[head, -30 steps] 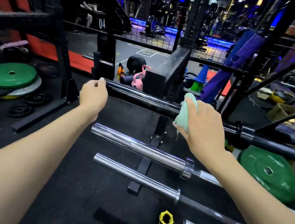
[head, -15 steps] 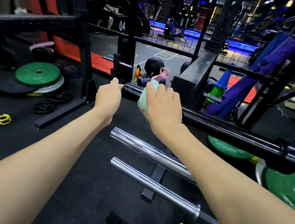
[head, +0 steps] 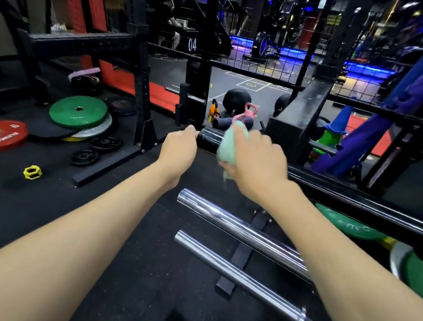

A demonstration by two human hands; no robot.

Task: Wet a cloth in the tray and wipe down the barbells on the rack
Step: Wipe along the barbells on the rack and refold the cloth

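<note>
The black bar (head: 336,189) runs from its free end, under the left hand (head: 179,147), away to the right and slightly toward the person, passing under the right hand (head: 256,164) and on past it. The left hand is curled over the bar's very tip, apparently steadying it. Just right of it, with a short stretch of bare sleeve between them, the right hand is wrapped over the bar with the green cloth (head: 230,146) bunched in its grip and pressed on the metal.

So the cloth sits almost at the bar's end, and nearly all the bar's length lies to the right of both hands. The next stroke probably has to follow that axis rightward, since leftward the left hand blocks it.

Two chrome bars (head: 236,226) lie nearer the person, below both hands, parallel to the black one.
</note>
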